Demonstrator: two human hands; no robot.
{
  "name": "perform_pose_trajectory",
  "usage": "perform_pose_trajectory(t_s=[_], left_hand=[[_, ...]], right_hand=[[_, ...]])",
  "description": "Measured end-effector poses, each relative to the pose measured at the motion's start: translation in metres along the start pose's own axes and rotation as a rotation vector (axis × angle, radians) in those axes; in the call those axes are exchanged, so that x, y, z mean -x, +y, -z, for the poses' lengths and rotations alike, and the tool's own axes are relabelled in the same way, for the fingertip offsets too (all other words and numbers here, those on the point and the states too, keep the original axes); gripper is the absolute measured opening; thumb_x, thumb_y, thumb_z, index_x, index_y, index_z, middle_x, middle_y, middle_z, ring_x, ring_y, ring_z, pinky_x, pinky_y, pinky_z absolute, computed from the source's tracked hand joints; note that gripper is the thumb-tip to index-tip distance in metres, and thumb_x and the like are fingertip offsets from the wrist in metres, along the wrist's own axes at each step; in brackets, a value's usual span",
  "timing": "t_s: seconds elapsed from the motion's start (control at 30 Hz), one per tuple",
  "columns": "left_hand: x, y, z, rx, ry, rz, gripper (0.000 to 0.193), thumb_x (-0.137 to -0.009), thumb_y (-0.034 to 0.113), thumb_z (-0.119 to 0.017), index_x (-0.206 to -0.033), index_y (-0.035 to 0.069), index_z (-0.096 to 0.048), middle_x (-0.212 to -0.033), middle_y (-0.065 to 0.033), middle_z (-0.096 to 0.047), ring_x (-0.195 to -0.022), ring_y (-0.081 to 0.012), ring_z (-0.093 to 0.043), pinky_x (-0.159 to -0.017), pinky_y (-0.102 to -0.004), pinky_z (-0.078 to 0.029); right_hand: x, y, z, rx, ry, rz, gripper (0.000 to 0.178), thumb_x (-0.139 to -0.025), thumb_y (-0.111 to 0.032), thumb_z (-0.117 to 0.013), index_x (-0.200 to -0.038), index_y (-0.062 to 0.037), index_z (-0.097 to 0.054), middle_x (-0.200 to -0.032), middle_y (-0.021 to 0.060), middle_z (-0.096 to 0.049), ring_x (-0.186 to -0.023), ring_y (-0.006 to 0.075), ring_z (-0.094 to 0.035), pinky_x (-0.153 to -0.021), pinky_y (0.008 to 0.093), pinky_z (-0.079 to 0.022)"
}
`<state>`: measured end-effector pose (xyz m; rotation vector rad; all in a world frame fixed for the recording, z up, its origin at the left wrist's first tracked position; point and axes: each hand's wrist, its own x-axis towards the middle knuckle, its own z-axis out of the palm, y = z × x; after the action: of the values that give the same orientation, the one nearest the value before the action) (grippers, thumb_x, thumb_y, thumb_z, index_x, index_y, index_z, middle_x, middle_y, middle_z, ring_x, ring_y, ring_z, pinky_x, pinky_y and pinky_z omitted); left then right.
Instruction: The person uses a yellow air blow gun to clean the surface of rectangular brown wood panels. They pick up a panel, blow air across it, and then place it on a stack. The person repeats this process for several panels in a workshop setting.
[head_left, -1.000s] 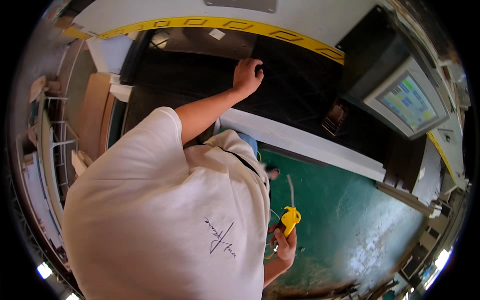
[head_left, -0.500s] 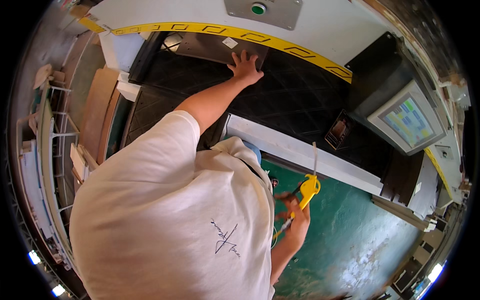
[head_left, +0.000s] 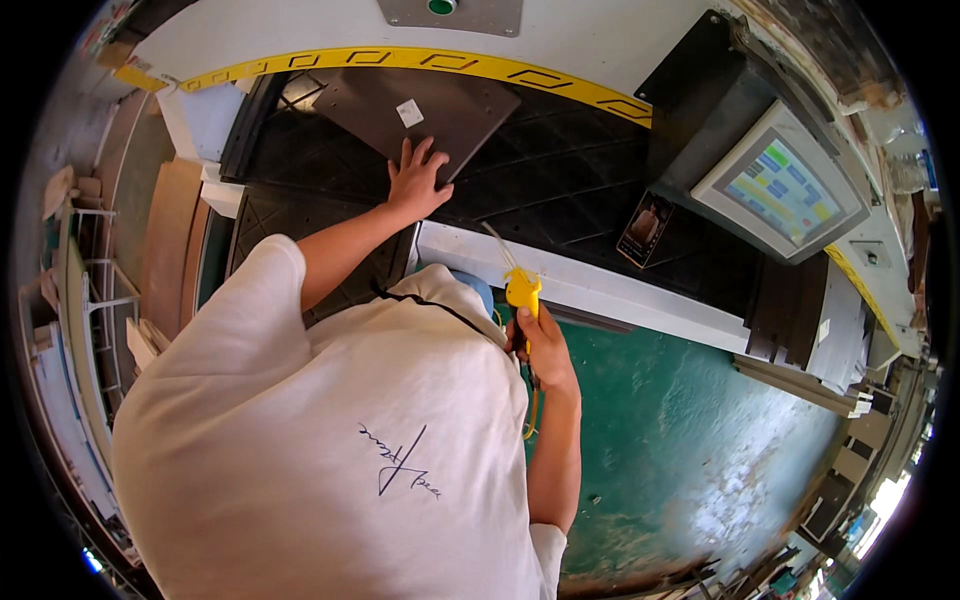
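My left hand lies with spread fingers on the near corner of a flat brown panel. A small white label is stuck on the panel, which sits at an angle on the black machine bed. In my right hand is a yellow air blow gun, gripped by its handle. Its thin nozzle tube points up and left toward the machine bed. A yellowish hose hangs below that hand.
A control screen juts out at the right above the bed, with a dark picture card beside it. The white front rail separates the bed from the green floor. Brown boards stand at the left.
The panel has come nearer and turned, with my left hand still on it. My right hand has raised the blow gun toward the front rail, and its fingers have closed round the handle.
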<state>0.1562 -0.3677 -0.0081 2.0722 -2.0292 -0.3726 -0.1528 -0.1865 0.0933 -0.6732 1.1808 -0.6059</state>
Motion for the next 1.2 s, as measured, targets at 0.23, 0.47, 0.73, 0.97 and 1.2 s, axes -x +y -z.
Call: perform_pose_trajectory(t_s=[0.23,0.47,0.73,0.97,1.2], left_hand=[[0.069,-0.072,0.043,-0.021,-0.09,-0.293,0.042,-0.083,0.034,-0.084,-0.107,0.014,-0.057,-0.162,-0.0147,-0.034,-0.155,-0.0453,-0.022,-0.117,-0.0711,-0.027],[0.101,-0.144,0.066,0.051,-0.038,-0.232,0.048,-0.08,0.033,-0.088,-0.105,0.011,-0.053,-0.161,-0.0178,-0.039,-0.152,-0.0422,-0.031,-0.116,-0.0637,-0.033],[0.112,-0.088,0.029,-0.081,0.06,0.284,0.1,-0.077,0.059,-0.083,-0.154,0.013,-0.039,-0.166,-0.0205,-0.027,-0.157,-0.041,-0.018,-0.111,-0.0802,-0.022],[0.11,-0.04,0.0,0.003,0.106,0.28,0.102,-0.08,0.064,-0.078,-0.159,0.016,-0.036,-0.17,-0.021,-0.016,-0.158,-0.0438,-0.007,-0.109,-0.0839,-0.017],[0.113,-0.047,-0.012,0.034,0.204,0.223,0.093,-0.081,0.068,-0.073,-0.155,0.018,-0.044,-0.17,-0.0154,-0.021,-0.158,-0.0418,-0.011,-0.11,-0.0844,-0.006]], right_hand=[[0.009,-0.037,-0.015,0.697,-0.077,0.148,0.046,-0.107,-0.039,-0.052,-0.128,0.0027,-0.057,-0.108,0.0273,-0.071,-0.099,0.0432,-0.07,-0.087,0.0449,-0.053],[0.015,-0.078,-0.041,0.916,-0.133,0.087,0.049,-0.107,-0.037,-0.051,-0.141,-0.0018,-0.051,-0.117,0.0287,-0.069,-0.112,0.0491,-0.063,-0.095,0.0502,-0.049],[-0.009,-0.081,-0.079,1.183,0.018,0.253,0.038,-0.105,-0.032,-0.053,-0.129,-0.0024,-0.05,-0.098,0.0236,-0.072,-0.094,0.0425,-0.072,-0.082,0.0536,-0.057],[-0.055,-0.084,-0.09,1.323,0.08,0.396,0.032,-0.103,-0.031,-0.055,-0.116,-0.0023,-0.051,-0.09,0.0213,-0.072,-0.084,0.0403,-0.074,-0.072,0.049,-0.06],[-0.117,-0.131,-0.117,1.244,0.27,0.485,0.038,-0.104,-0.03,-0.053,-0.126,0.0007,-0.051,-0.099,0.0262,-0.072,-0.09,0.0431,-0.073,-0.077,0.05,-0.059]])
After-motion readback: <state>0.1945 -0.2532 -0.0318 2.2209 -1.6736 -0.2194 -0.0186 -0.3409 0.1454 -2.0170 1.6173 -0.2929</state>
